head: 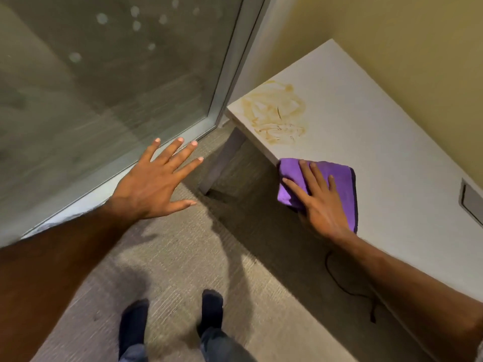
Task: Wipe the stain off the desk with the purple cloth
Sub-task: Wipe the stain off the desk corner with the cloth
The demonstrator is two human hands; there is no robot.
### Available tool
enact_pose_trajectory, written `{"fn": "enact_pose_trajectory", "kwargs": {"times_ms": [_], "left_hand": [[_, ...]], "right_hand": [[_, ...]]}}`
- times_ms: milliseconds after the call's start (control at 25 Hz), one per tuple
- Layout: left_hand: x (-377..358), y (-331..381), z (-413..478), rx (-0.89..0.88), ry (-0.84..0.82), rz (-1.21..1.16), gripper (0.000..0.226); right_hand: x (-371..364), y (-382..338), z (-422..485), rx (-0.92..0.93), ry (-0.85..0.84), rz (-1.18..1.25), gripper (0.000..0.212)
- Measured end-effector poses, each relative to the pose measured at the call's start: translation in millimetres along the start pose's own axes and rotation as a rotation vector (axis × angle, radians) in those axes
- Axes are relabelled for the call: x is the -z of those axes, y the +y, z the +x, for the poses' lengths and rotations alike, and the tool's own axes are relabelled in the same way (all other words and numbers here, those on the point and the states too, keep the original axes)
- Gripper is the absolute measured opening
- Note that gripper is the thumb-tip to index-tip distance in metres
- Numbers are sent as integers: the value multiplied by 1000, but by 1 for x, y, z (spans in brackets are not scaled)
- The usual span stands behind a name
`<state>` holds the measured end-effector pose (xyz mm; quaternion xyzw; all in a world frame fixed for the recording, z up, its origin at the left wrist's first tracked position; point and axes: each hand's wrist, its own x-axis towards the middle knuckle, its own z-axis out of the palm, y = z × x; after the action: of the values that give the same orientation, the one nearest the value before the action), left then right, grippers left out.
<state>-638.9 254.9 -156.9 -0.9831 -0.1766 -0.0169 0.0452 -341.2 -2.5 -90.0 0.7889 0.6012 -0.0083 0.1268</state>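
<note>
At the bottom edge, two dark-socked feet [172, 317] stand on the grey carpet [183, 257], the trouser legs cut off by the frame. A thin black cord [347, 288] trails on the carpet below the right forearm, its far end lost under the arm.

The right hand [317, 202] lies palm down on the purple cloth [339, 176], fingers spread flat and pressing it onto the front edge of the white surface [392, 142]. The thumb is hidden under the hand, so whether it hooks beneath the cloth cannot be told. The cloth's near-left corner hangs slightly past the surface's edge; its far and right parts show beyond the fingertips.

The left hand [159, 184] hovers well to the left of that grip, open, all fingers splayed, holding nothing, above the carpet.

Beyond the right hand's fingertips, apart from the cloth, the tan stain [277, 113] spreads in smeared swirls near the surface's far-left corner, with a short dark mark in its middle, possibly a scratch or a crumb. A surface leg [222, 160] drops below that corner. To the right of the grip, a grey recessed panel [471, 202] is cut off by the frame. Farther left stands a glass door [109, 74] with pale blurry spots; a yellow wall [418, 48] rises behind.
</note>
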Motion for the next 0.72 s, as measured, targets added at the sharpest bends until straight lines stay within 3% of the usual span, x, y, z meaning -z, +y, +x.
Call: {"fn": "enact_pose_trajectory", "kwargs": {"times_ms": [320,560,720], "left_hand": [[-14,-27,12,44,43,-65,97],[-20,-39,18,18,10,-118,100],[-23,-44,33,-60,16,-110,99]], "right_hand": [[15,-47,83,-48,65,50,79],[3,-29,37,-201,174,195,85],[9,-38,73,-292,159,154,86]]}}
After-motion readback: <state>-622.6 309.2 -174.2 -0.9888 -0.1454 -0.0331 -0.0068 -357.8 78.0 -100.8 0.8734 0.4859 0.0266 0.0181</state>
